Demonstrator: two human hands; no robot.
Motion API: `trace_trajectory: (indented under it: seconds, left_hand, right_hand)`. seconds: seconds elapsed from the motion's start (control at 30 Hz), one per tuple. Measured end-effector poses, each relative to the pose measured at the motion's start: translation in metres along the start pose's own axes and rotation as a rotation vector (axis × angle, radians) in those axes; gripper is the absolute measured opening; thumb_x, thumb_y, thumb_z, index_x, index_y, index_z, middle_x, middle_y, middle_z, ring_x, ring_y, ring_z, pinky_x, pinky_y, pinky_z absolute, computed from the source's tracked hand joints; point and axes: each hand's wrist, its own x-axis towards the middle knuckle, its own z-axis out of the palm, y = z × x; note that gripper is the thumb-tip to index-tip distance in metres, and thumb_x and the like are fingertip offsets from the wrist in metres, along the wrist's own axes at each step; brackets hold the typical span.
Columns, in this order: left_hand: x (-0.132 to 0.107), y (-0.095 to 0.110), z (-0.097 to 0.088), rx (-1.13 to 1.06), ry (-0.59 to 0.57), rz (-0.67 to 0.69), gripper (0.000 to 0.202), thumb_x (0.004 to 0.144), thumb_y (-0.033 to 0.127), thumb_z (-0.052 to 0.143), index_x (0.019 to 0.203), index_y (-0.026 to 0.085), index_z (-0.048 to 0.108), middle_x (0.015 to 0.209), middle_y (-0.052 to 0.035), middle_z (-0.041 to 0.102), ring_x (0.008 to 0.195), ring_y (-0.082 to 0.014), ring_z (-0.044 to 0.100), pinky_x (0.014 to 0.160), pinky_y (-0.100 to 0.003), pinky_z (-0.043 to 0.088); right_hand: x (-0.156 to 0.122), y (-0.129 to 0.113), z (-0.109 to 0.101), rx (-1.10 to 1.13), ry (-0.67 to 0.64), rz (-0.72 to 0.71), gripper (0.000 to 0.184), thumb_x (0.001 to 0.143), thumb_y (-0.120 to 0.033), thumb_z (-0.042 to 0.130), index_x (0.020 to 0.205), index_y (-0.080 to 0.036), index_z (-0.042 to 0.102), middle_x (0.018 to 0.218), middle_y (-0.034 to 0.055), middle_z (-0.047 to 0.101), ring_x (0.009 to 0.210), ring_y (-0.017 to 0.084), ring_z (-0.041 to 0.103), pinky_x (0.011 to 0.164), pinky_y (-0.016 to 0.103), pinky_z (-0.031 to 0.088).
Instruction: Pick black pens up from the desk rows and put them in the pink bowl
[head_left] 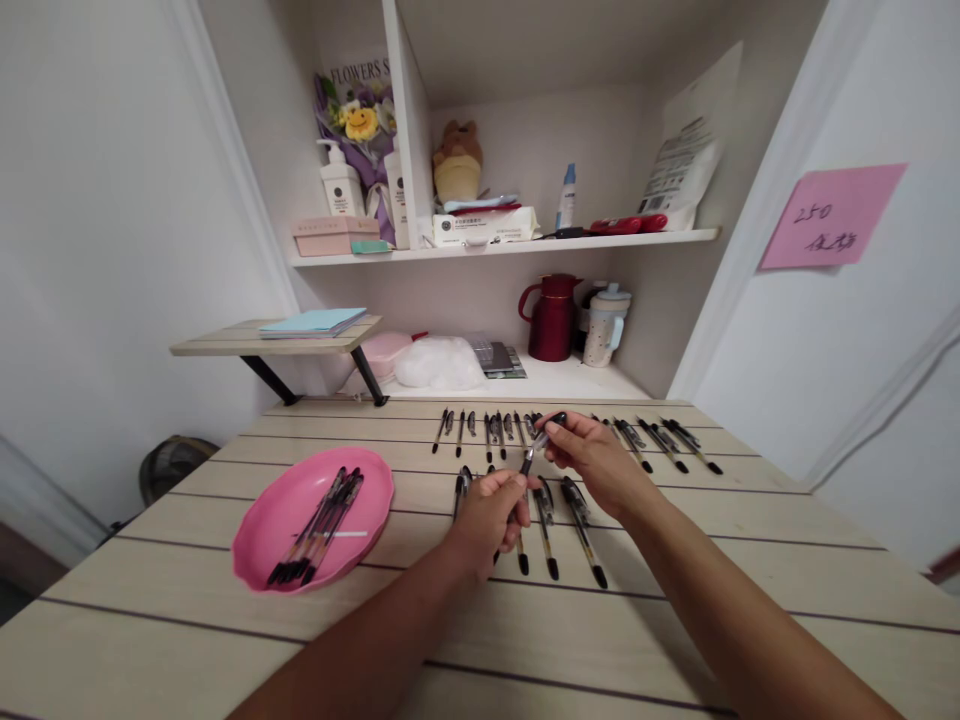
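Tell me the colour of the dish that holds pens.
The dish is plain pink; the head view shows it.

two bare arms show. the left arm (375, 640) and the right arm (735, 620) are long and smooth and get thinner at the wrists. the left hand (487, 512) and the right hand (598, 466) are bare too, with rounded knuckles.

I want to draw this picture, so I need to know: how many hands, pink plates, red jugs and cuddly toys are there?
Hands: 2, left hand and right hand, both holding one pen
Pink plate: 1
Red jug: 1
Cuddly toy: 1
Total: 5
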Motion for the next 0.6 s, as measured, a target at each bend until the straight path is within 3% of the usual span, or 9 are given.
trace_trajectory:
  seconds: [0.17, 0.33, 0.6]
  left_hand:
    - [-0.001, 0.002, 0.001, 0.028, -0.018, 0.006, 0.036, 0.074, 0.044, 0.052, 0.092, 0.013, 0.058, 0.050, 0.0061, 0.047, 0.029, -0.0017, 0.026, 0.030, -0.017, 0.014]
    - [-0.001, 0.004, 0.003, 0.049, -0.010, 0.021, 0.035, 0.074, 0.042, 0.052, 0.091, 0.013, 0.058, 0.049, 0.0059, 0.047, 0.029, -0.0023, 0.026, 0.030, -0.018, 0.014]
    - [-0.005, 0.005, 0.001, 0.016, 0.030, 0.057, 0.022, 0.068, 0.035, 0.055, 0.073, 0.013, 0.054, 0.056, 0.0039, 0.050, 0.034, -0.0014, 0.031, 0.034, -0.017, 0.015]
  right_hand:
    - [0.000, -0.003, -0.004, -0.009, 0.028, -0.012, 0.028, 0.065, -0.041, 0.066, 0.079, -0.017, 0.063, 0.055, -0.0035, 0.052, 0.049, 0.008, 0.042, 0.047, 0.022, 0.029]
    - [-0.003, 0.002, -0.002, -0.057, -0.105, 0.050, 0.028, 0.066, -0.044, 0.066, 0.072, -0.017, 0.060, 0.052, -0.0053, 0.051, 0.045, 0.007, 0.039, 0.045, 0.022, 0.026]
    - [-0.008, 0.010, 0.009, -0.012, -0.135, 0.103, 0.028, 0.063, -0.042, 0.069, 0.065, -0.017, 0.057, 0.050, -0.0055, 0.051, 0.046, 0.007, 0.041, 0.046, 0.021, 0.027]
